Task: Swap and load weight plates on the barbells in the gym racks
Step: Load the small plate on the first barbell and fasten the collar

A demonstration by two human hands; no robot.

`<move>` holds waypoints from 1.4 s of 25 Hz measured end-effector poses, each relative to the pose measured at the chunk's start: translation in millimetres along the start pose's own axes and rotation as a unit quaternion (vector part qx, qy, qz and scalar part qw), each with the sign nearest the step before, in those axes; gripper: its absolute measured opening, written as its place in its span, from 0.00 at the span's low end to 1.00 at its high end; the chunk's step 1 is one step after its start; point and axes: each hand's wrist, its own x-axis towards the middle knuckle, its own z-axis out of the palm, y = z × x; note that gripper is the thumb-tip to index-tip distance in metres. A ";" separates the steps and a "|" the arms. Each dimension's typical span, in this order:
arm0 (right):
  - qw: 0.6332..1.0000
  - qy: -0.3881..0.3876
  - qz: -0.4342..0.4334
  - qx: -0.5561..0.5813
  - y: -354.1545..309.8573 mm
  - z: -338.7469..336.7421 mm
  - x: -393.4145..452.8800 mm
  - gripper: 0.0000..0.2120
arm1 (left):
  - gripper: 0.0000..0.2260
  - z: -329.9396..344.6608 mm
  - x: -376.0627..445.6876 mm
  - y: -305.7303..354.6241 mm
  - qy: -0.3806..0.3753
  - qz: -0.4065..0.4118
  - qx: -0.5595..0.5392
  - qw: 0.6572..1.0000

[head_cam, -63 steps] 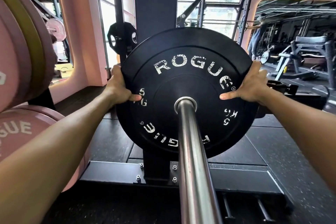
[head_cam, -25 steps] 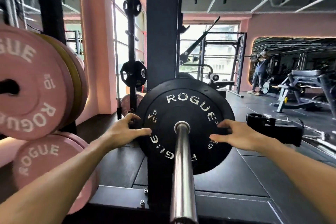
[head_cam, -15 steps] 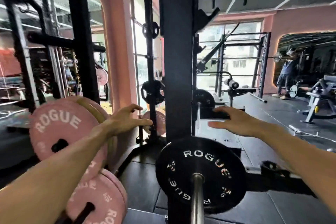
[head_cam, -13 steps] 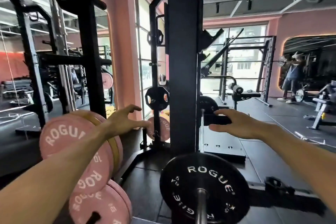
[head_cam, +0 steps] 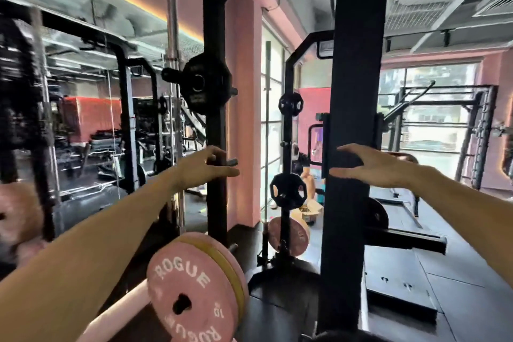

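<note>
Both my arms reach forward at chest height with nothing in them. My left hand is open, fingers spread, in front of a black rack post. My right hand is open, palm down, against the wide black rack upright. A pink 10 kg ROGUE plate stands low at centre left, with a yellow plate behind it. Only a sliver of the black 5 kg plate shows at the bottom edge. The barbell is out of view.
Small black plates hang on storage pegs: one high on the left post, two on a thinner post behind. A pink plate sits low on that post. Further racks stand left and far right. Black rubber floor spreads to the right.
Both hands have let go of the black 5 kg plate on the barbell and risen. The view has tilted up, so that plate has dropped to the bottom edge.
</note>
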 end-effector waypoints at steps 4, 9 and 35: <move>0.999 -0.016 -0.033 0.009 -94.5 41.1 35.2 0.39 | 0.31 -98.7 -24.1 -56.5 0.037 -0.005 0.038 0.999; 0.998 -0.030 -0.050 0.025 -219.3 113.7 72.6 0.37 | 0.37 -216.8 -46.8 -146.7 0.048 -0.022 0.058 0.997; 0.960 0.273 0.043 -0.037 -310.6 137.0 409.5 0.19 | 0.18 -299.2 319.8 -279.8 0.141 0.125 0.041 0.981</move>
